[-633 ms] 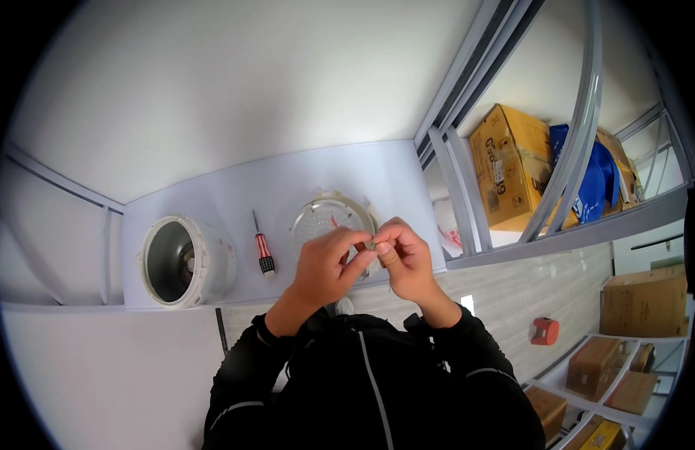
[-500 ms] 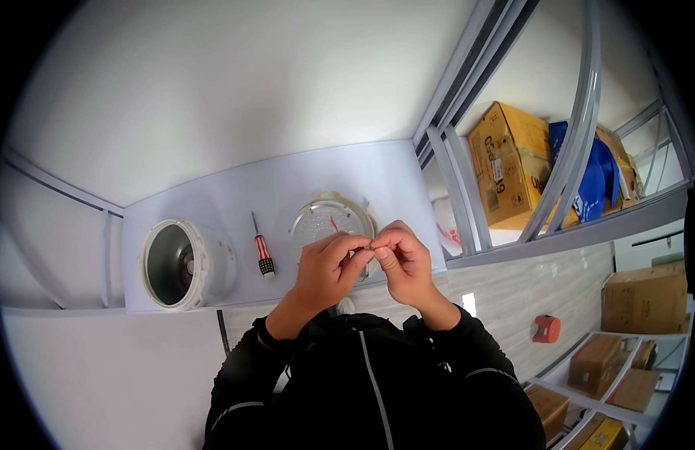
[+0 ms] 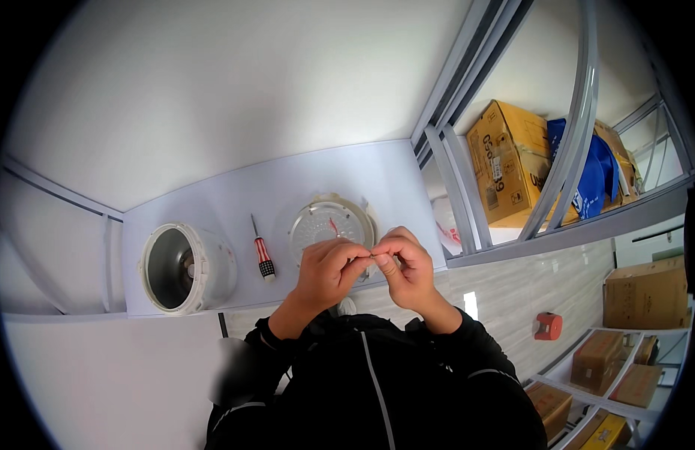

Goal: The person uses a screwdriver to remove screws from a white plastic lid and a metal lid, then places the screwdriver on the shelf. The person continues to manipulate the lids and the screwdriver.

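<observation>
The fingers of the left hand (image 3: 323,274) and right hand (image 3: 409,276) meet tip to tip, both pinching a small piece (image 3: 372,255) too tiny to identify. Just beyond the fingers lies a round, pale lid (image 3: 311,223) with a red strand (image 3: 332,224) on it, partly hidden by the left hand. Left of the fingers, a red-and-black-handled screwdriver (image 3: 263,251) rests on the tabletop (image 3: 269,180); farther left sits an open white pot (image 3: 218,259). Well right of the fingers are a red stool (image 3: 548,326) and a cardboard box (image 3: 505,169).
</observation>
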Tool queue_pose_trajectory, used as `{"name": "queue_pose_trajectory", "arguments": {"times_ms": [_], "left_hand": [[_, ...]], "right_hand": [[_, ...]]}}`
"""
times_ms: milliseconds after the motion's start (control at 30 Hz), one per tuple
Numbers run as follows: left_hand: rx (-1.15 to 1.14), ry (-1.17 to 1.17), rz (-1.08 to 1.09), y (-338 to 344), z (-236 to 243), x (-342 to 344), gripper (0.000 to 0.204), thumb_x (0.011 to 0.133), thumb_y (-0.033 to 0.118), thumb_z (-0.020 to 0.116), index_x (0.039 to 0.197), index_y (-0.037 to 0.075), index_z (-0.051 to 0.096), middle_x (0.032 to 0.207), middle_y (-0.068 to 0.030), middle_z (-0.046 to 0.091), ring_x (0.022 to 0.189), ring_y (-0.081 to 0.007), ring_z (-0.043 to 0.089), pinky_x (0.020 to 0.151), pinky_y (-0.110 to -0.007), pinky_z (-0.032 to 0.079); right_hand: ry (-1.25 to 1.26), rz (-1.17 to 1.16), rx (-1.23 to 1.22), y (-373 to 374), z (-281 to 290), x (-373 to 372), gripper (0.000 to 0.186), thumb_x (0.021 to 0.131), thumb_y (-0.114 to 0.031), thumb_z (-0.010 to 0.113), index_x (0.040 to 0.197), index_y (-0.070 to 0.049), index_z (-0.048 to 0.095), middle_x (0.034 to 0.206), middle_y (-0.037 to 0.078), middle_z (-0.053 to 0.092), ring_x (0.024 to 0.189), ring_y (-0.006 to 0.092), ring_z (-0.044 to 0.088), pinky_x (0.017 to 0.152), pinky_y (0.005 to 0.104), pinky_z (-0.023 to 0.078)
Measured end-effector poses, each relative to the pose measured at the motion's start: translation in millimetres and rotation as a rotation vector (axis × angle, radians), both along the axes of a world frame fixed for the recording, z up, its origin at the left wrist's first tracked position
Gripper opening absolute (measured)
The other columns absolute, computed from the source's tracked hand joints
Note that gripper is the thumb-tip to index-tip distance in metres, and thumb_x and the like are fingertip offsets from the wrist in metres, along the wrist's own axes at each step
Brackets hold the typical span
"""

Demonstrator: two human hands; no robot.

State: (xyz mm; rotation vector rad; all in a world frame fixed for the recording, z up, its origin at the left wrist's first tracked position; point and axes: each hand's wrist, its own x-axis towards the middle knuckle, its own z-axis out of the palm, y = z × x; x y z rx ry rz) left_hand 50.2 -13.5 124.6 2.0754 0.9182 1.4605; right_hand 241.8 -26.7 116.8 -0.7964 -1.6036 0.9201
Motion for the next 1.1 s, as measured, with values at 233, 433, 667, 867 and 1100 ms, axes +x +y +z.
{"name": "queue_pose_trajectory", "arguments": {"times_ms": [233, 433, 667, 867, 1100], "left_hand": [[-0.024, 0.052, -0.018, -4.2, -0.5, -5.6, 0.014, 0.091, 0.011, 0.080, 0.093, 0.005, 0.067, 0.074, -0.0070, 0.069, 0.060, -0.0248, 0.064, 0.054, -0.035, 0.047], [-0.034, 0.041, 0.003, -8.0, 0.3, -4.7, 0.011, 0.093, 0.011, 0.077, 0.093, 0.004, 0.067, 0.075, -0.0088, 0.068, 0.061, -0.0263, 0.064, 0.054, -0.036, 0.047], [-0.215, 0.009, 0.012, -16.9, 2.4, -5.9, 0.012, 0.099, 0.012, 0.069, 0.091, 0.002, 0.067, 0.071, -0.0090, 0.063, 0.059, -0.0230, 0.058, 0.054, -0.036, 0.044], [-0.241, -0.077, -0.060, -20.6, 9.9, -5.5, 0.009, 0.098, 0.007, 0.070, 0.092, 0.002, 0.066, 0.074, -0.0085, 0.064, 0.060, -0.0172, 0.057, 0.056, -0.031, 0.044], [-0.154, -0.009, -0.014, -21.1, 7.0, -10.0, 0.010, 0.093, 0.006, 0.076, 0.098, 0.005, 0.068, 0.075, -0.0062, 0.066, 0.056, -0.0158, 0.059, 0.052, -0.030, 0.045]], "right_hand": [[-0.081, -0.025, 0.080, -3.1, 6.7, -1.2, 0.008, 0.099, -0.002, 0.071, 0.107, 0.000, 0.070, 0.097, 0.010, 0.064, 0.082, 0.0183, 0.059, 0.074, 0.0292, 0.048], [-0.101, -0.081, 0.157, -0.8, 5.1, -5.0, 0.009, 0.096, -0.003, 0.074, 0.105, -0.002, 0.073, 0.094, 0.008, 0.066, 0.069, 0.0167, 0.060, 0.062, 0.0292, 0.049], [-0.181, -0.050, 0.221, -0.8, 11.0, -4.2, 0.010, 0.095, -0.002, 0.075, 0.104, -0.002, 0.073, 0.093, 0.010, 0.068, 0.068, 0.0189, 0.064, 0.060, 0.0299, 0.050], [-0.115, -0.071, 0.121, -5.1, 9.4, -7.7, 0.009, 0.097, -0.004, 0.074, 0.105, 0.000, 0.072, 0.094, 0.010, 0.067, 0.077, 0.0183, 0.062, 0.069, 0.0293, 0.050], [-0.061, -0.057, 0.084, -0.1, 3.4, -15.8, 0.007, 0.099, -0.006, 0.073, 0.104, -0.001, 0.072, 0.092, 0.008, 0.067, 0.075, 0.0157, 0.060, 0.068, 0.0280, 0.049]]}}
